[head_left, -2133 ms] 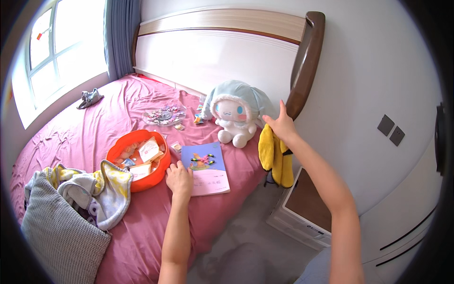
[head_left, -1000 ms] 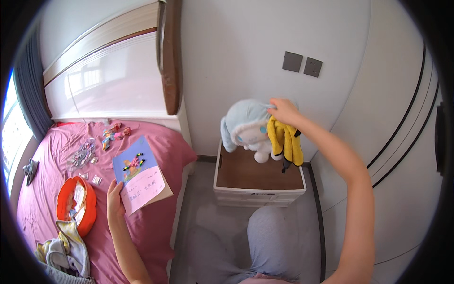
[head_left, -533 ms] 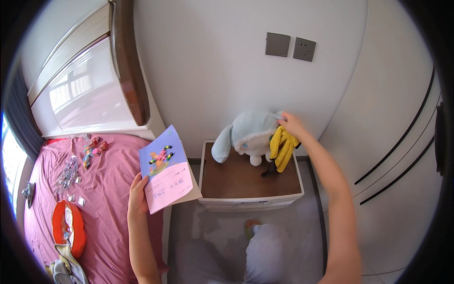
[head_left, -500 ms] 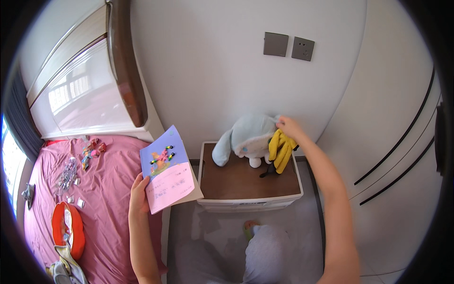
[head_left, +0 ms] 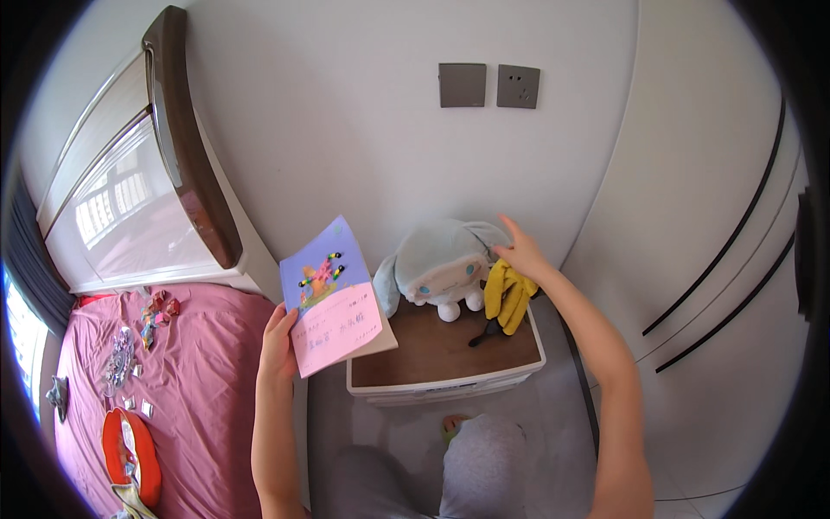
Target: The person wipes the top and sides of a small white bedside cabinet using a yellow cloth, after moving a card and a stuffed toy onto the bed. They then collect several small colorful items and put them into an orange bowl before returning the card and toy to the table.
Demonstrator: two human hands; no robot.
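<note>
My left hand (head_left: 278, 342) grips a thin notebook (head_left: 339, 333) by its left edge. Its cover is purple above and pink with handwriting below; small pink, black, green and yellow pieces (head_left: 322, 275) lie on the purple part. A pale blue plush toy (head_left: 441, 259) with long ears and a white face sits upright on a brown-topped storage box (head_left: 406, 355). Beside its ear on the right is my right hand (head_left: 520, 249), index finger and thumb spread apart; whether the thumb touches the ear I cannot tell. Just below it, a yellow glove-like item (head_left: 508, 294) rests against the toy.
A black object (head_left: 488, 333) lies by the yellow item. To the left is a bed with pink sheet (head_left: 207, 372), bearing an orange-red container (head_left: 145, 458) and small packets. White cabinet doors with long black handles (head_left: 722, 242) stand at the right. Wall sockets (head_left: 519, 86) are above.
The plush toy has turned from tilted to more upright, its face now toward me. My right fingers, earlier closed at its ear, have spread. The notebook stays in my left hand.
</note>
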